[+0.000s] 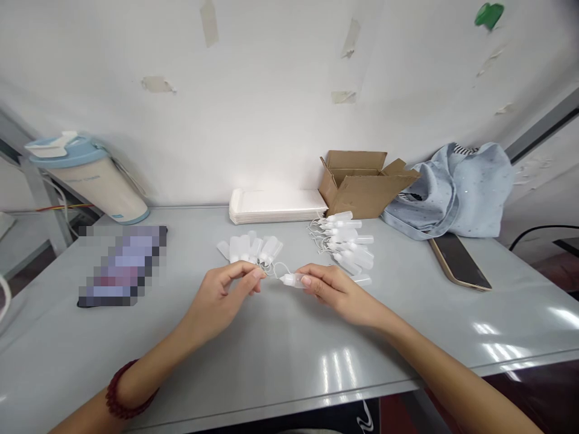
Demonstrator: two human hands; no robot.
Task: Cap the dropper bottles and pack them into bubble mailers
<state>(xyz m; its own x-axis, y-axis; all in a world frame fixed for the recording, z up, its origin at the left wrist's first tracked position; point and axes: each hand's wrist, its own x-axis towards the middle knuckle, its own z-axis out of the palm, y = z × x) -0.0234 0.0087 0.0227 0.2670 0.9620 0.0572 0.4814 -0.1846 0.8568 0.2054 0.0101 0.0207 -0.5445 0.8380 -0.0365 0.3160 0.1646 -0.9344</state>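
Observation:
My right hand (332, 290) is closed around a small translucent white squeeze bottle (292, 279), its narrow tip pointing left. A thin white cord (281, 263) loops from that tip toward my left hand (235, 288), whose thumb and fingers pinch the cord end. Just behind my left fingers lies a fanned cluster of similar small bottles (246, 246), with cords gathered at the near side, partly hidden by the hand. A looser pile of such bottles (350, 244) lies beyond my right hand, with cords trailing to the left.
Against the wall stand a white stack of flat packs (278, 205), an open cardboard box (371, 193) and a light blue cloth bag (470, 193). A phone (459, 262) lies at right. At left are a tumbler (104, 184) and a pixelated dark-edged device (122, 265) on the grey table (253, 374).

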